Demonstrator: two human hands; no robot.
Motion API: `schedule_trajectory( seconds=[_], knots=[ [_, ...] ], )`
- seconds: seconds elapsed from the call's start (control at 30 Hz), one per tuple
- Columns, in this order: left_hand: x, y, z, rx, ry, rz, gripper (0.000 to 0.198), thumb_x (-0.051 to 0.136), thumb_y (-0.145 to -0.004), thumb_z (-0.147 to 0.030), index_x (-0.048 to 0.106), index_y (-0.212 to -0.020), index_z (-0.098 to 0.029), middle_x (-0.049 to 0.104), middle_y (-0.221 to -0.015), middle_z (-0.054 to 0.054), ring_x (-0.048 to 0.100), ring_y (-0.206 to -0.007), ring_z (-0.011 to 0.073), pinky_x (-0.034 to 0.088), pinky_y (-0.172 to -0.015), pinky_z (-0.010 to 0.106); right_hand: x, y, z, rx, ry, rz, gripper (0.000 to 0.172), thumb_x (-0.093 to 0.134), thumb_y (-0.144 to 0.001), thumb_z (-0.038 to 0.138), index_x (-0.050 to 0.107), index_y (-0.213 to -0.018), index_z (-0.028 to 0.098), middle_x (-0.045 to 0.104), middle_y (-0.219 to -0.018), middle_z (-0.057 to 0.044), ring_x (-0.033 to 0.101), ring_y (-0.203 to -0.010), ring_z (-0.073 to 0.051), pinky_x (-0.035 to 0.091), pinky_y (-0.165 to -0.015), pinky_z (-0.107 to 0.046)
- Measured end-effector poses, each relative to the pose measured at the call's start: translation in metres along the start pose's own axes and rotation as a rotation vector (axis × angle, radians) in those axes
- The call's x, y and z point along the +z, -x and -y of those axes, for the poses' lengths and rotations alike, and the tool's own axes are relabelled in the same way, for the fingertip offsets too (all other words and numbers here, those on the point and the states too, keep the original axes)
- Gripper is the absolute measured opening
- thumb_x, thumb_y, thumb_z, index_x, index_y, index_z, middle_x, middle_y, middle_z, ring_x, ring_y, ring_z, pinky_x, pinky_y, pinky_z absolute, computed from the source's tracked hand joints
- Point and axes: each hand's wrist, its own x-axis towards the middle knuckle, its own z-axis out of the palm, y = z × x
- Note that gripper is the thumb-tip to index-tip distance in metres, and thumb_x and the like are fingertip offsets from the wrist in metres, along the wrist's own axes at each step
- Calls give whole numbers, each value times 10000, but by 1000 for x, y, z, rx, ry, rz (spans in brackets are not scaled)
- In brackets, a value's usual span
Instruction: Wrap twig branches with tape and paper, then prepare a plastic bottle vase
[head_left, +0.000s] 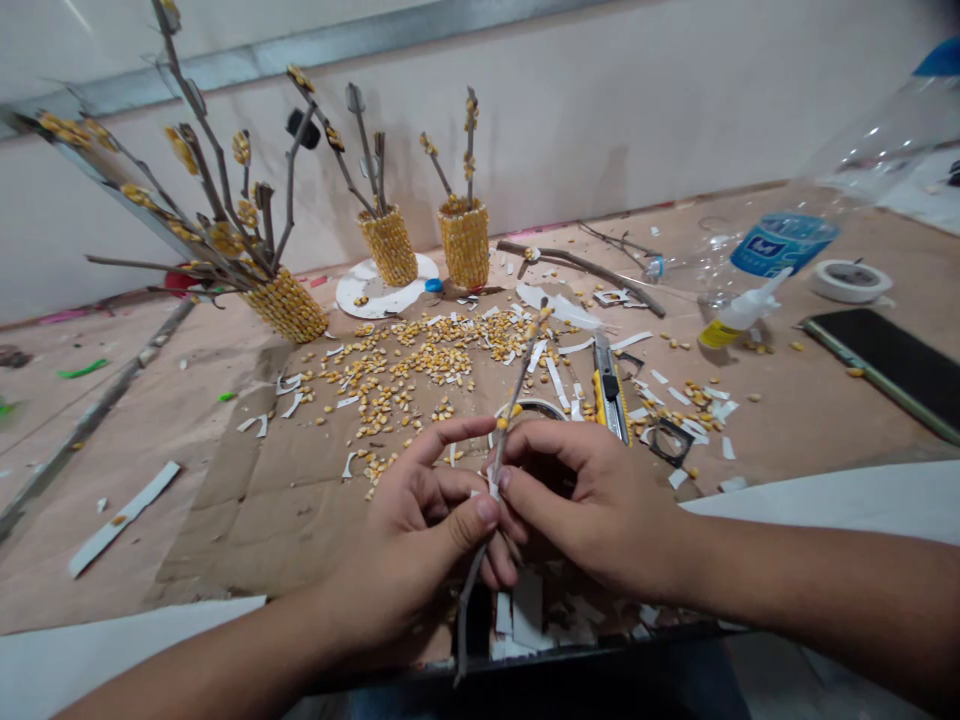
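Observation:
Between my two hands a thin grey twig (pixel 517 385) stands tilted, with yellow corn kernels stuck to its upper part. My left hand (pixel 435 510) is closed around its lower part, the thumb pressed on it. Just above, my right hand (pixel 566 480) pinches the twig where a small white piece shows; the fingertips partly hide it. Beyond the hands, loose corn kernels (pixel 420 355) lie spread over brown cardboard (pixel 247 510). A yellow utility knife (pixel 611 385) lies beside my right hand, among white paper strips.
Three kernel-covered pots hold twigs: a large one (pixel 285 305) at left, two smaller ones (pixel 388 248) (pixel 465 245) behind. At right are a glue bottle (pixel 739 315), a plastic bottle (pixel 784 245), a tape roll (pixel 851 280) and a phone (pixel 892 365). A bent branch (pixel 585 268) lies behind.

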Motion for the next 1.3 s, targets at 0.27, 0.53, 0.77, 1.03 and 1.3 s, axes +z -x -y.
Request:
schedule_trajectory(
  seconds=[0.27,0.53,0.77,1.03,1.3],
  knots=[
    [0,0,-4,5,-201,-217,406,983,-686,-243,668,-933,-169,705,-701,-29,654,-586,89,534,-561,167,-7,-3,-3,-97,130,-184,143,615,-923,204,677,-794,194,640,-668,25,568,-599,-114,437,-566,-233],
    [-5,5,-2,23,-301,-240,304,867,-835,-432,716,-875,-172,743,-737,35,659,-652,138,541,-606,228,-11,-7,-8,-41,-34,-154,169,628,-951,277,685,-824,181,664,-734,2,589,-667,-127,474,-619,-242],
    [-7,2,7,23,-188,-104,310,783,-918,-470,709,-862,-174,666,-732,10,600,-661,103,503,-617,183,-10,-8,-5,12,-148,-125,193,669,-935,341,712,-827,187,707,-745,-20,623,-668,-146,505,-622,-263],
    [-6,8,2,-12,-124,-221,441,900,-768,-535,660,-938,-207,540,-642,-67,386,-456,35,288,-412,133,-11,-9,-6,34,-130,-159,203,695,-901,362,738,-838,173,658,-669,0,549,-574,-117,422,-498,-225],
    [-5,6,0,15,-208,-260,443,874,-798,-545,606,-854,-197,583,-624,-61,424,-458,48,312,-415,136,-10,-12,-6,64,-185,-180,224,716,-873,373,719,-779,170,584,-610,29,437,-525,-94,330,-466,-223]
  ],
)
